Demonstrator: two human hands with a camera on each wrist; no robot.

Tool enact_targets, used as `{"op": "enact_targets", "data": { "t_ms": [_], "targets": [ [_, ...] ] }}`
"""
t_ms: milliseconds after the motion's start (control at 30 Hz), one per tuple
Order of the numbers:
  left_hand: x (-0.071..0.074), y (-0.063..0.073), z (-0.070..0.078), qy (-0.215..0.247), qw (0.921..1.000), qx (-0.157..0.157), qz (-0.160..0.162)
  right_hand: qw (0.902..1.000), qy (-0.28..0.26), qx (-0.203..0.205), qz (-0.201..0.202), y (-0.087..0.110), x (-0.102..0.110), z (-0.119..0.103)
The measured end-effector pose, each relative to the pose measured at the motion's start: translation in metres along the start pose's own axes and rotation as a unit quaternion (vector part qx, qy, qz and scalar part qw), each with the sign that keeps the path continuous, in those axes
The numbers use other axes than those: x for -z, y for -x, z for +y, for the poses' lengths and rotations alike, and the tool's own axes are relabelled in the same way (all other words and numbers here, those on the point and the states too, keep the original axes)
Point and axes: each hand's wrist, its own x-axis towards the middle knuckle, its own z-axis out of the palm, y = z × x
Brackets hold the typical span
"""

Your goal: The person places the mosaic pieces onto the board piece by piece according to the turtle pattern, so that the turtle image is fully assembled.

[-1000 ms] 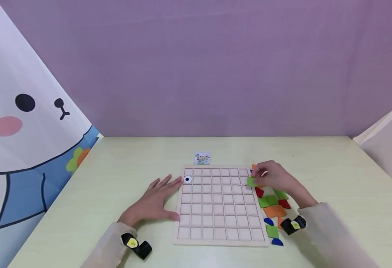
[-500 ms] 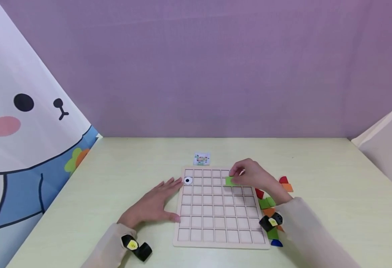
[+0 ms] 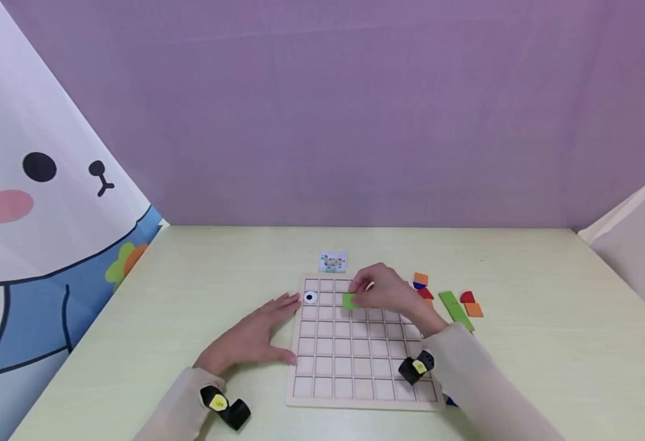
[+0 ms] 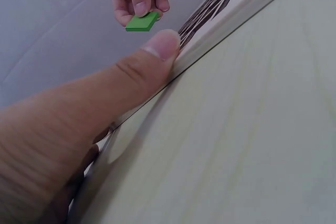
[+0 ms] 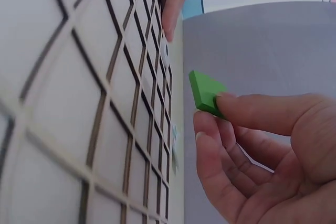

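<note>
A pale wooden grid board (image 3: 291, 383) lies on the table, its square recesses bare but for a round white eye piece (image 3: 310, 297) near the upper left. My right hand (image 3: 383, 291) pinches a green square tile (image 3: 348, 301) between thumb and fingers. In the right wrist view the green tile (image 5: 206, 92) is held up above the board's surface. At the board's left edge rests my left hand (image 3: 256, 331), fingers spread and thumb against the rim. The left wrist view shows that thumb (image 4: 142, 66) touching the board's side.
A small printed card (image 3: 332, 261) lies behind the board. To the right are green tiles (image 3: 456, 310), a red quarter-round piece (image 3: 467, 297) and orange pieces (image 3: 473, 310). My right forearm (image 3: 476, 373) hides other pieces. A purple cloth wall (image 3: 366, 122) stands behind the table.
My right hand has carried the green tile leftward from the loose pieces at the right, over the board's upper rows. The left hand stays at the board's left edge.
</note>
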Motion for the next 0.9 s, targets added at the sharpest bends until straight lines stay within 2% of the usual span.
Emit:
{"op": "enact_targets", "data": {
  "t_ms": [200, 500, 733, 900],
  "targets": [
    [0.001, -0.002, -0.001, 0.024, 0.9997, -0.003, 0.007, 0.9991, -0.023, -0.036, 0.005, -0.010, -0.012, -0.006],
    [0.001, -0.003, 0.002, 0.011, 0.9999, -0.005, 0.008, 0.9937, -0.053, -0.099, 0.000, -0.025, -0.032, -0.017],
    [-0.002, -0.004, 0.010, -0.034, 0.9988, -0.033, 0.014, 0.9950, -0.037, -0.092, -0.012, -0.027, -0.041, -0.024],
    [0.000, -0.003, 0.015, -0.043, 0.9985, -0.032, 0.011, 0.9942, -0.037, -0.099, -0.020, -0.028, -0.047, -0.028]
  ]
}}
